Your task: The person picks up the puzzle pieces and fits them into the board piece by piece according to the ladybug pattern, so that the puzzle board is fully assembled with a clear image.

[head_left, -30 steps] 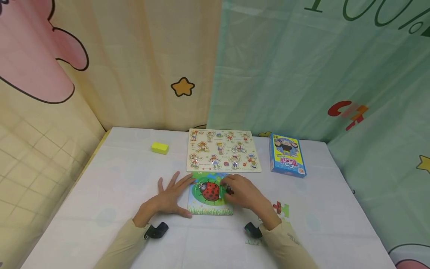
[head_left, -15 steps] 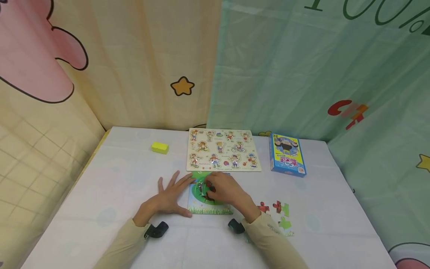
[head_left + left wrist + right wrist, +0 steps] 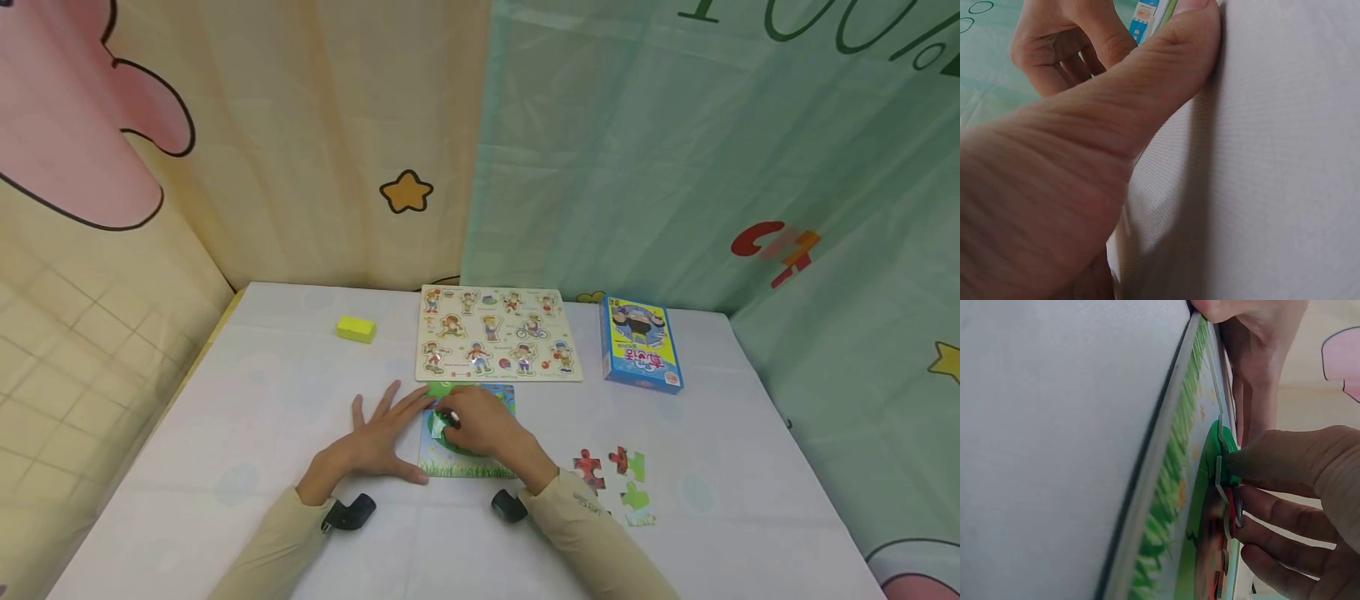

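Left hand [image 3: 367, 444]: fingers spread, against the flat grass-printed puzzle board's [image 3: 471, 470] left edge
Right hand [image 3: 483, 427]: pinches green-and-red jigsaw piece [image 3: 438, 427] over board
Blue-yellow cardboard box [image 3: 642, 343]: beyond board's right

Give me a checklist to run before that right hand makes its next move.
1. Puzzle board steadied: ok, the left hand touches its left edge, fingers spread.
2. Piece gripped: ok, the right hand pinches it between thumb and fingers.
3. Piece fully clear of its neighbours: cannot tell, the fingers hide part of it.
4. Visible loose pieces off the board: ok, they lie on the table to its right.
5. All loose pieces in sight: cannot tell, the right sleeve may hide some.
6. Free space just behind the board: not ok, the picture board lies close there.
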Demonstrator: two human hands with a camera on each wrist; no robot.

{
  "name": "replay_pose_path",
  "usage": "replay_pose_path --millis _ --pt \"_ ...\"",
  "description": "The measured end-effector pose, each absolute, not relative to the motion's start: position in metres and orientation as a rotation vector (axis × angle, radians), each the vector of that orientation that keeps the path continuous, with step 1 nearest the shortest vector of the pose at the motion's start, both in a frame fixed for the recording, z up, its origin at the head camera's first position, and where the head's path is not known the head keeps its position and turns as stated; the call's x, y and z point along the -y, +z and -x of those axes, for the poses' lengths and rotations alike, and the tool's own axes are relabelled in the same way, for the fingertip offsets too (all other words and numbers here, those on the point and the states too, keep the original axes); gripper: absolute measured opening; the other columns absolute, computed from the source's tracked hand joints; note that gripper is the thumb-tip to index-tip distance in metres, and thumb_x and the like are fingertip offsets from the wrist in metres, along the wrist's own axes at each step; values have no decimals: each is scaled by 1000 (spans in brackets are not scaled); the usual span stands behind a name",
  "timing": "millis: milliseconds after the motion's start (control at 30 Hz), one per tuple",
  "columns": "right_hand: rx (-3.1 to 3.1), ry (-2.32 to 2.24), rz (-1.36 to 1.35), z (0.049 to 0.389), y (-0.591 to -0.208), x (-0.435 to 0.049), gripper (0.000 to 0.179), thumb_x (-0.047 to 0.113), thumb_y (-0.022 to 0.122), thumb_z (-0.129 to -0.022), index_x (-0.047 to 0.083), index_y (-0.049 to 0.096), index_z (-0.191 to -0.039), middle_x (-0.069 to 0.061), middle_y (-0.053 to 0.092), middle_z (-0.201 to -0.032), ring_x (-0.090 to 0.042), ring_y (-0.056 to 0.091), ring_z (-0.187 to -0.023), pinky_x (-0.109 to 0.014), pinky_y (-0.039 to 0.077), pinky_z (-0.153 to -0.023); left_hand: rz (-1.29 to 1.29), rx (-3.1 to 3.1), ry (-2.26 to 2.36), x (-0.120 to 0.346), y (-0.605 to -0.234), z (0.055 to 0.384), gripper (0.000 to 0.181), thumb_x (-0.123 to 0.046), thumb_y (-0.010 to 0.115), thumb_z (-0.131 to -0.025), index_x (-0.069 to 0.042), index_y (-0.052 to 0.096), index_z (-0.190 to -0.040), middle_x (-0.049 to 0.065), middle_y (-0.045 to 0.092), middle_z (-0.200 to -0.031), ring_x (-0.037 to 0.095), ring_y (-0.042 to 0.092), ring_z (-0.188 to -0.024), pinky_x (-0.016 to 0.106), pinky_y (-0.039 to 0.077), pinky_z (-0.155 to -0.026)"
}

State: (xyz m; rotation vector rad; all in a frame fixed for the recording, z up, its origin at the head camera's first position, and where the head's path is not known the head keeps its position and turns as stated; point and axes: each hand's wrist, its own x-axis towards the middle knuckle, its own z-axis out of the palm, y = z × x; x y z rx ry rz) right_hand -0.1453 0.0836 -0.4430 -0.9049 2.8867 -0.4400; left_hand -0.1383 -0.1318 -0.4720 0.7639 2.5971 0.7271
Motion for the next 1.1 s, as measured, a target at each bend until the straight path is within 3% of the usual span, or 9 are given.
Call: replay_pose_path --millis 200,333,433,567,667,933,1100 --pt "-2893 -403 919 146 -445 -81 30 18 73 -90 12 75 -119 -1 71 -113 -11 62 -94 -22 52 -78 -770 -2602 723 132 -473 139 117 -59 87 -66 -20 27 -159 2 13 -170 45 -6 -153 84 -12 -102" --pt "-2900 -422 937 146 -446 -81 29 17 74 -89 11 75 -118 -1 70 -110 -11 61 -93 -21 52 -77 -766 -2604 718 132 -474 139 116 -60 86 -67 -20 27 -159 2 13 -170 45 -6 -153 84 -11 -102" --pt "-2908 -444 933 145 -447 -81 29 17 75 -89 10 76 -116 -1 70 -106 -10 59 -89 -19 50 -73 -752 -2607 735 131 -474 139 103 -59 79 -77 -21 29 -158 2 15 -169 44 -6 -154 82 -12 -104" --pt "-2919 -466 920 144 -446 -80 27 16 77 -88 9 76 -114 -1 70 -103 -10 60 -88 -18 50 -72 -725 -2630 780 130 -475 138 72 -53 58 -97 -22 34 -157 4 20 -168 44 -4 -154 79 -14 -105" --pt "-2923 -471 910 143 -444 -80 25 15 77 -89 9 76 -113 -1 71 -101 -12 63 -89 -19 51 -73 -718 -2668 796 127 -475 136 60 -47 50 -103 -20 37 -155 5 23 -167 45 -1 -154 79 -12 -106" --pt "-2904 -491 882 143 -444 -78 22 13 75 -91 9 77 -112 -3 73 -104 -18 67 -101 -27 55 -87 -711 -2760 751 121 -473 131 55 -38 54 -103 -17 43 -152 7 28 -165 47 6 -152 82 -6 -105" --pt "-2820 -484 900 143 -440 -84 27 16 70 -95 8 73 -120 -3 73 -110 -15 66 -102 -26 54 -87 -690 -2772 694 120 -474 132 56 -40 53 -103 -18 41 -153 5 26 -166 45 6 -153 81 -5 -107"
